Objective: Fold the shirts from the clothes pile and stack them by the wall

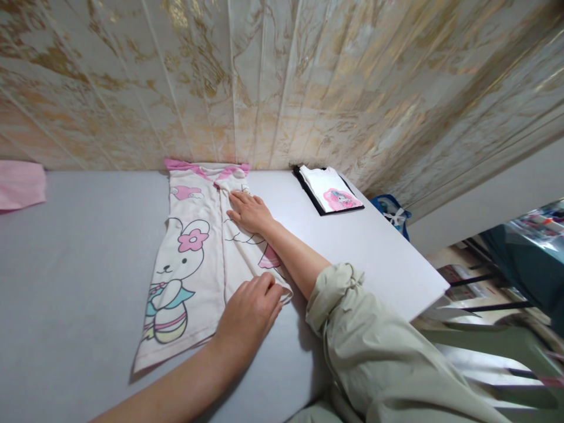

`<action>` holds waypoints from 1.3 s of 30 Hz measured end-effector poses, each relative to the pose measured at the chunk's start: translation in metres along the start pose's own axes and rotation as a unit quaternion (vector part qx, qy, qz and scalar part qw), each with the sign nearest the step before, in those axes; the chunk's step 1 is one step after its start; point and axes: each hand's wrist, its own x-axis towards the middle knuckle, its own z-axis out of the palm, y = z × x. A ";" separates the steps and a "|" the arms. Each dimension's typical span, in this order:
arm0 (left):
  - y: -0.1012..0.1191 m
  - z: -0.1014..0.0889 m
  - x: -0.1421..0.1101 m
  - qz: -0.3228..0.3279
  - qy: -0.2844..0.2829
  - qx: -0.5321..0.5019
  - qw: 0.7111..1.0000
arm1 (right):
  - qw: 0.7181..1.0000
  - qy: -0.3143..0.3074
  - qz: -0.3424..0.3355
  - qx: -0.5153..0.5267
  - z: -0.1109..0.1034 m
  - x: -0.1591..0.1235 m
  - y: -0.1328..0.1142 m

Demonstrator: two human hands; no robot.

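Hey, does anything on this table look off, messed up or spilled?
I see no spill or damage. The printed garment lies uneven, its right half rumpled under both hands, probably just from the handling. The folded white top looks slightly askew, since the black item beneath it shows along its edges.

a bunny-print dress (198, 299) on a white table (88, 264)
right hand (252, 212) flat below the pink collar (229, 171), left hand (253, 301) curled at the hem (287, 295), folded shirt (325, 183) nearby
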 end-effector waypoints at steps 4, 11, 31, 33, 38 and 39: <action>0.002 0.005 0.006 0.023 0.032 0.051 0.998 | 1.000 0.007 0.002 -0.008 0.000 -0.001 -0.002; -0.003 0.009 0.006 0.049 0.074 0.045 0.995 | 1.000 0.004 0.006 -0.011 -0.003 -0.002 -0.004; 0.005 0.013 -0.001 0.094 0.002 0.010 0.996 | 1.000 0.000 -0.001 -0.003 -0.005 -0.003 -0.004; 0.004 0.007 -0.004 0.068 0.002 -0.048 0.997 | 1.000 0.001 -0.003 -0.002 -0.005 -0.003 -0.003; -0.004 -0.014 -0.006 -0.020 0.002 -0.080 0.997 | 1.000 0.004 -0.005 -0.004 -0.005 -0.003 -0.003; -0.004 -0.018 -0.006 -0.027 -0.016 -0.050 0.998 | 1.000 0.004 -0.006 -0.005 -0.004 -0.004 -0.003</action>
